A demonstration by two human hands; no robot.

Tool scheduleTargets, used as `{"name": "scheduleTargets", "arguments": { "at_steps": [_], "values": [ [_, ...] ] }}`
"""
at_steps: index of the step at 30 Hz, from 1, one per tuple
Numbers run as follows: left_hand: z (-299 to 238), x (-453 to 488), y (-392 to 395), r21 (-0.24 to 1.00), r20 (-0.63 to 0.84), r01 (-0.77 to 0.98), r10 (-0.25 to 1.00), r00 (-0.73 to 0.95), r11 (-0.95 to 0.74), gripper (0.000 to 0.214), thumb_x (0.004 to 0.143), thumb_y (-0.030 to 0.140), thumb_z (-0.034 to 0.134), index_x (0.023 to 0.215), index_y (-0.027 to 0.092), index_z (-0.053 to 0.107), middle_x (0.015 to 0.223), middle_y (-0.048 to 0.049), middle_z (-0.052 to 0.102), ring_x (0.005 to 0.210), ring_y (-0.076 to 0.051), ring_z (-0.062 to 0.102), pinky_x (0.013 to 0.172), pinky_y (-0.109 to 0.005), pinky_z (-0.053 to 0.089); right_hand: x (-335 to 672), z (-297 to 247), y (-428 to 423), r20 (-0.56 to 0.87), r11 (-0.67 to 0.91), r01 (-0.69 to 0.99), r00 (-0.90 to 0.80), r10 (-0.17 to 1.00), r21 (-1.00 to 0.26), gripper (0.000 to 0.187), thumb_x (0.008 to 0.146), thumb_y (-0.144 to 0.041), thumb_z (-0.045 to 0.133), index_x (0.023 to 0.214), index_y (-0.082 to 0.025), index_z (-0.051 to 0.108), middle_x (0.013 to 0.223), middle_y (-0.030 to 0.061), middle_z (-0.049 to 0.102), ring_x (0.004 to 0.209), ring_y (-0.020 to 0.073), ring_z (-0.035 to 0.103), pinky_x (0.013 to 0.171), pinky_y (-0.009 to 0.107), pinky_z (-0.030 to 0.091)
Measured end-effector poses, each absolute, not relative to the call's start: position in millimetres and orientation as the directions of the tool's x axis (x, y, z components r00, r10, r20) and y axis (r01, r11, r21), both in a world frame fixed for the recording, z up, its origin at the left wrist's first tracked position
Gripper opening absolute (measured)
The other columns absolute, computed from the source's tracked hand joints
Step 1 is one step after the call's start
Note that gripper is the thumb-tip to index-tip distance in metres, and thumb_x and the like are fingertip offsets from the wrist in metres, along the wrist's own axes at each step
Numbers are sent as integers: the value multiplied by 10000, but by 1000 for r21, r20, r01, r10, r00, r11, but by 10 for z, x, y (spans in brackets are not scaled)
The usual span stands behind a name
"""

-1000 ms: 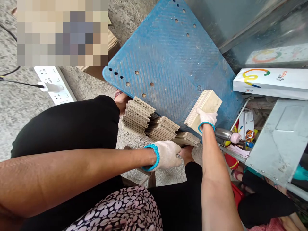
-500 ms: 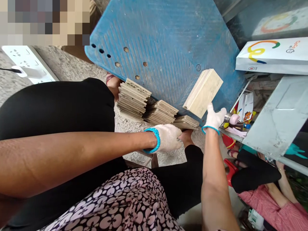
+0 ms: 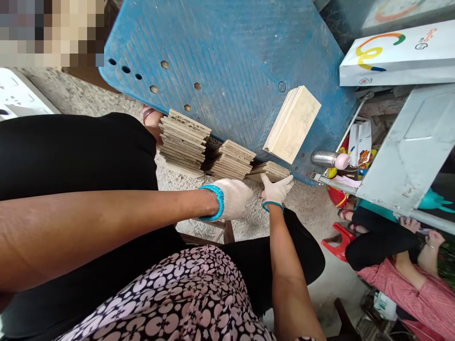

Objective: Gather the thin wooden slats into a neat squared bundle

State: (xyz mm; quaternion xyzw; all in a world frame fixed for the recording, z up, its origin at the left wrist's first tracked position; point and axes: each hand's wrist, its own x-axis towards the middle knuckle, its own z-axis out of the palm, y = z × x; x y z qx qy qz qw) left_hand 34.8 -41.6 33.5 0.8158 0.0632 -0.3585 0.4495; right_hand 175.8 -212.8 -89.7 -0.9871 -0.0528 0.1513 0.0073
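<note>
My left hand (image 3: 237,199), in a white knit glove with a blue cuff, is low in front of the stacks. Its fingers curl down and together; what they hold, if anything, is hidden. Just to its right, my right hand (image 3: 277,190) wears a matching glove, with its fingers spread and nothing in them. It is close to a low stack of thin beige boards (image 3: 269,169). Two taller stacks, the left stack (image 3: 185,143) and the middle stack (image 3: 232,160), stand beside it. On the blue plastic surface (image 3: 227,57) lies a slanted bundle of beige boards (image 3: 295,124).
A steel flask (image 3: 323,158) with a pink cap lies on the right edge. Beyond are a white paper bag (image 3: 398,54) and a grey metal panel (image 3: 408,147). A person in a red top (image 3: 394,289) sits at lower right beside a red stool (image 3: 339,241).
My right hand has moved left and slightly down, away from the slanted bundle and closer to my left hand. The whole view has shifted a little; the bundle stays on the blue surface.
</note>
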Motion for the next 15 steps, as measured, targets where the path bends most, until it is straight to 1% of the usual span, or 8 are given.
{"name": "scheduleTargets", "arguments": {
  "at_steps": [2,4,8,12,15],
  "values": [
    [316,342,-424,692,-634,424,-212,743,-585,351,843,288,547,1110,111,691,1067,-207,686,1005,-381,658,786,-432,515,1769,-943,-2087,-285,-995,90,954,96,-34,1267,658,-682,738,1533,-17,108,1536,323,206,1457,390,207,1178,467,242],
    [299,336,-431,692,-631,420,-209,748,-587,351,833,281,550,1104,108,691,1044,-207,689,988,-384,663,776,-434,518,1781,-990,-2059,-282,-998,49,958,60,-47,1276,658,-688,733,1537,-22,91,1541,321,185,1458,386,210,1173,455,262],
    [303,331,-427,689,-628,406,-215,748,-600,361,845,297,538,1101,95,692,1041,-219,687,974,-402,665,764,-453,524,1786,-1047,-2043,-293,-996,-37,956,-13,-79,1283,659,-669,744,1558,-74,48,1562,290,149,1440,381,264,1121,457,360],
    [324,335,-417,681,-645,413,-228,730,-605,345,838,279,554,1091,93,696,1028,-221,692,960,-404,670,755,-456,528,1766,-1027,-2043,-311,-996,-56,950,-31,-73,1247,683,-676,714,1567,-114,37,1566,274,152,1403,382,331,1067,475,417],
    [310,332,-424,676,-654,421,-230,721,-605,344,826,274,564,1086,92,697,1018,-223,694,955,-409,670,744,-458,528,1744,-999,-2037,-295,-994,-60,955,-30,-92,1213,685,-664,719,1567,-138,73,1557,257,190,1385,371,362,1062,467,423]
  ]
}}
